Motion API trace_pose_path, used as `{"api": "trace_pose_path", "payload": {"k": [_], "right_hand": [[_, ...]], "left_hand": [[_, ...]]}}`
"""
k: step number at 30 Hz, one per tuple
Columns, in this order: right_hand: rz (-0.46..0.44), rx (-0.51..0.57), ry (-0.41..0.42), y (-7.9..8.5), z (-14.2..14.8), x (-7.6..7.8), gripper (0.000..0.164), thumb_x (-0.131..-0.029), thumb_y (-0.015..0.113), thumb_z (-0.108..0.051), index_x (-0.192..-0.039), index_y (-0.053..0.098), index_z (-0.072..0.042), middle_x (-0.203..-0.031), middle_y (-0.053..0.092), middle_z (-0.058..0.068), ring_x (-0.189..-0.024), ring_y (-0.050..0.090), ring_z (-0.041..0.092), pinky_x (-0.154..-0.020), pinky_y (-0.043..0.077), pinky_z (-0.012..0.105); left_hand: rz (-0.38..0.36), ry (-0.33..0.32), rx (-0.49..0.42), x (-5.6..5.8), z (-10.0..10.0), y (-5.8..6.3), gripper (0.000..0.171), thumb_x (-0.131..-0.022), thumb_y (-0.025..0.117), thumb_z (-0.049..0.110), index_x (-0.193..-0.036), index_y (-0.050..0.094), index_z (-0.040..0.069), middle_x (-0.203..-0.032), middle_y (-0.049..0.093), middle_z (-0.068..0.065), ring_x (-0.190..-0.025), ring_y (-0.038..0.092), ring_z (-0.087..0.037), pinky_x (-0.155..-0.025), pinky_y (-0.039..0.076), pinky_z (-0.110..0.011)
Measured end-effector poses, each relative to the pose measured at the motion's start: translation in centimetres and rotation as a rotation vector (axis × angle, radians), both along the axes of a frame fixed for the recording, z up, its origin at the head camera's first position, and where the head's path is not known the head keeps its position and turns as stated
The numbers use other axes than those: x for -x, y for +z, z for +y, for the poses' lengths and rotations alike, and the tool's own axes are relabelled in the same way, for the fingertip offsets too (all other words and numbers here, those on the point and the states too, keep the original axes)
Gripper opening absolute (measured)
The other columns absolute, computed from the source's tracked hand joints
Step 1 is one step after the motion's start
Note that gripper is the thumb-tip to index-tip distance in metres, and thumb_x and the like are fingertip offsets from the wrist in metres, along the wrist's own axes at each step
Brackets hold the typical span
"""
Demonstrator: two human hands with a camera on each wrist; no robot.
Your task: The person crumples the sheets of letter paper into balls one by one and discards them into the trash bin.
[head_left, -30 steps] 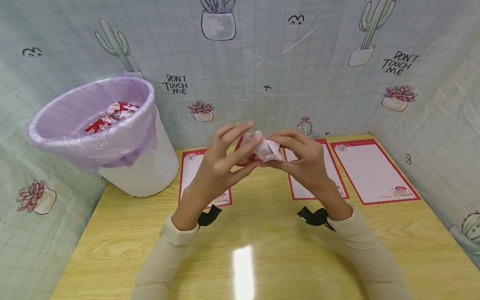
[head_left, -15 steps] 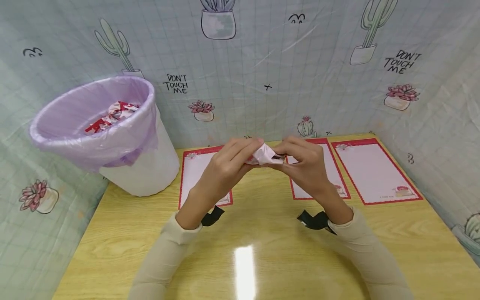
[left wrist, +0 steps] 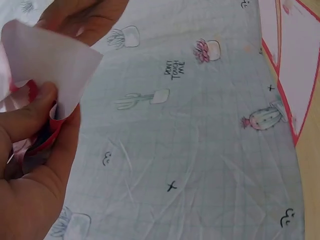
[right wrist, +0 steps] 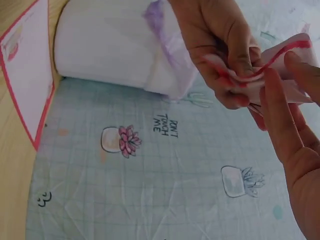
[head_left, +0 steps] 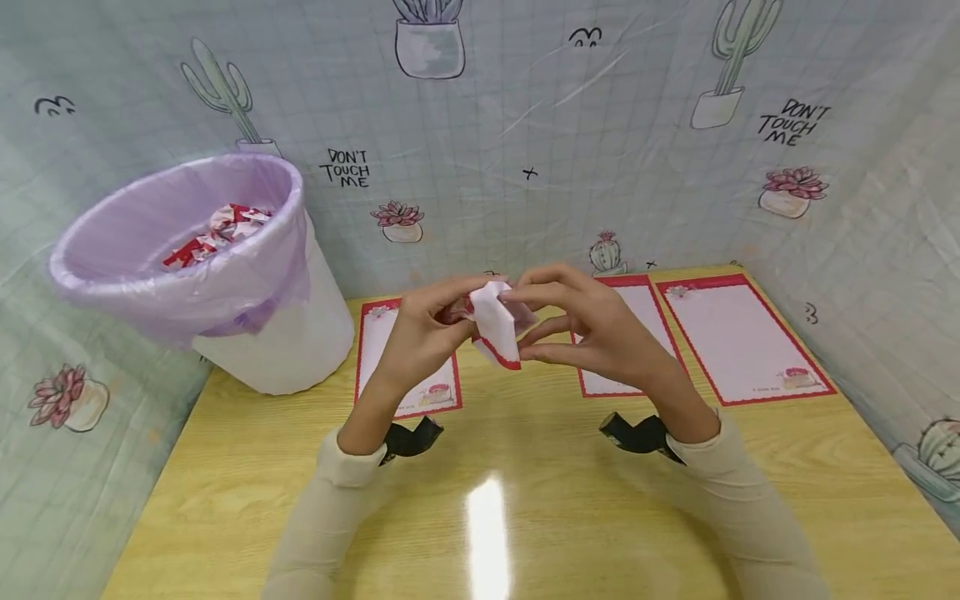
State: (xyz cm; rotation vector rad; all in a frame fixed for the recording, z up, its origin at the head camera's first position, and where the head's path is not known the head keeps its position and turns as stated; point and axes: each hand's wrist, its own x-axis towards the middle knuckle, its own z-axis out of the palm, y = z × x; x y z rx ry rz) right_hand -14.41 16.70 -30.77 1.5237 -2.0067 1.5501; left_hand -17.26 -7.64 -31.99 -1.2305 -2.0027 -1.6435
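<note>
A crumpled sheet of letter paper (head_left: 495,321), white with a red border, is held up between both hands above the table. My left hand (head_left: 420,333) grips its bunched part, the thumb pressing into the red-edged folds, as the left wrist view shows. From the other side, my right hand (head_left: 592,325) holds the loose, still flat part of the paper (right wrist: 295,50) with bent fingers and thumb. A pale flap of the paper (left wrist: 55,60) stands out past the left thumb. Part of the bunched paper is hidden inside the left hand.
At left stands a white bin (head_left: 292,325) with a purple liner, red-and-white crumpled papers (head_left: 217,237) inside. Flat red-bordered sheets lie on the wooden table (head_left: 555,483): one sheet (head_left: 427,400) at left, one sheet (head_left: 637,308) behind the right hand, one sheet (head_left: 750,342) farther right. A printed curtain (head_left: 480,150) hangs behind.
The paper has turned between the hands, so a flap with a red edge now hangs toward me. The right fingers have spread wider, and the left hand has rotated around the bunched part.
</note>
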Motion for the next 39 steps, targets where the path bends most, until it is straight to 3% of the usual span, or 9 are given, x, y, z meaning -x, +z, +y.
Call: {"api": "trace_pose_path", "payload": {"k": [4, 9, 14, 17, 21, 25, 32, 35, 39], "right_hand": [[-0.057, -0.021, -0.012, 0.1, 0.1, -0.2, 0.068, -0.081, 0.082, 0.007, -0.143, 0.057, -0.006, -0.140, 0.042, 0.020, -0.106, 0.066, 0.025, -0.075, 0.062, 0.039], [-0.149, -0.119, -0.174, 0.4, -0.7, -0.6, 0.064, -0.083, 0.083, -0.003, -0.142, 0.059, -0.009, -0.144, 0.046, 0.007, -0.099, 0.066, 0.019, -0.077, 0.062, 0.033], [-0.068, -0.104, -0.306, 0.3, -0.9, -0.2, 0.048, -0.082, 0.082, 0.005, -0.127, 0.068, -0.004, -0.129, 0.060, 0.009, -0.087, 0.067, 0.017, -0.072, 0.061, 0.028], [-0.044, -0.041, -0.381, 0.0, -0.6, 0.4, 0.044, -0.079, 0.082, 0.008, -0.120, 0.070, -0.002, -0.115, 0.065, 0.008, -0.086, 0.069, 0.015, -0.072, 0.060, 0.025], [-0.123, 0.053, -0.376, -0.3, -0.1, 0.8, 0.038, -0.079, 0.079, 0.014, -0.115, 0.070, 0.002, -0.108, 0.068, 0.007, -0.088, 0.072, 0.017, -0.074, 0.061, 0.027], [-0.329, 0.154, -0.316, -0.5, 0.3, 0.8, 0.023, -0.084, 0.078, 0.007, -0.105, 0.074, -0.002, -0.101, 0.068, 0.007, -0.081, 0.071, 0.019, -0.069, 0.060, 0.027], [-0.471, 0.266, -0.315, -0.9, -0.7, 0.9, 0.011, -0.086, 0.080, -0.005, -0.091, 0.074, -0.013, -0.095, 0.067, 0.005, -0.076, 0.066, 0.018, -0.063, 0.056, 0.024], [-0.422, 0.302, -0.327, -1.1, -1.2, 1.0, 0.014, -0.086, 0.079, 0.001, -0.092, 0.076, -0.012, -0.096, 0.068, 0.004, -0.079, 0.066, 0.019, -0.062, 0.055, 0.023], [-0.377, 0.290, -0.320, -1.1, -1.6, 0.9, 0.022, -0.086, 0.079, 0.001, -0.103, 0.076, -0.013, -0.103, 0.065, 0.004, -0.083, 0.066, 0.020, -0.063, 0.055, 0.024]], "left_hand": [[-0.008, -0.076, 0.053, 0.1, -0.2, 0.3, 0.049, -0.082, 0.055, -0.027, -0.123, 0.070, -0.004, -0.117, 0.072, -0.016, -0.062, 0.047, -0.011, -0.054, 0.039, -0.024], [0.077, -0.005, 0.131, 0.2, -0.2, 0.1, 0.042, -0.081, 0.064, -0.025, -0.114, 0.076, -0.002, -0.115, 0.074, -0.014, -0.080, 0.063, -0.014, -0.063, 0.047, -0.024], [-0.078, 0.065, 0.151, -0.2, 0.1, -0.4, 0.043, -0.084, 0.073, -0.014, -0.124, 0.071, 0.001, -0.122, 0.072, -0.012, -0.087, 0.065, -0.015, -0.070, 0.053, -0.021], [-0.212, -0.087, 0.064, -0.3, 0.0, -0.4, 0.050, -0.088, 0.071, -0.011, -0.135, 0.056, -0.002, -0.138, 0.062, -0.014, -0.114, 0.066, -0.021, -0.086, 0.058, -0.028], [-0.314, -0.420, -0.032, -0.1, -0.6, 0.0, 0.072, -0.084, 0.072, -0.018, -0.146, 0.037, -0.005, -0.158, 0.040, -0.017, -0.123, 0.061, -0.028, -0.092, 0.058, -0.040], [-0.225, -0.566, 0.040, 0.0, -1.2, 0.2, 0.097, -0.077, 0.077, -0.019, -0.156, 0.024, -0.006, -0.165, 0.025, -0.018, -0.123, 0.059, -0.026, -0.099, 0.054, -0.044], [0.132, -0.114, -0.041, -0.3, 0.8, -0.2, 0.072, -0.075, 0.080, -0.017, -0.141, 0.052, -0.006, -0.139, 0.060, -0.021, -0.109, 0.067, -0.019, -0.085, 0.059, -0.034], [0.154, -0.005, -0.118, -0.3, 1.5, -0.3, 0.060, -0.078, 0.080, -0.011, -0.135, 0.060, -0.005, -0.129, 0.067, -0.020, -0.093, 0.070, -0.016, -0.070, 0.058, -0.025], [0.062, -0.009, -0.239, 0.0, 1.9, -0.2, 0.044, -0.086, 0.077, 0.002, -0.127, 0.066, -0.009, -0.122, 0.071, -0.020, -0.094, 0.072, -0.020, -0.067, 0.056, -0.023]]}}
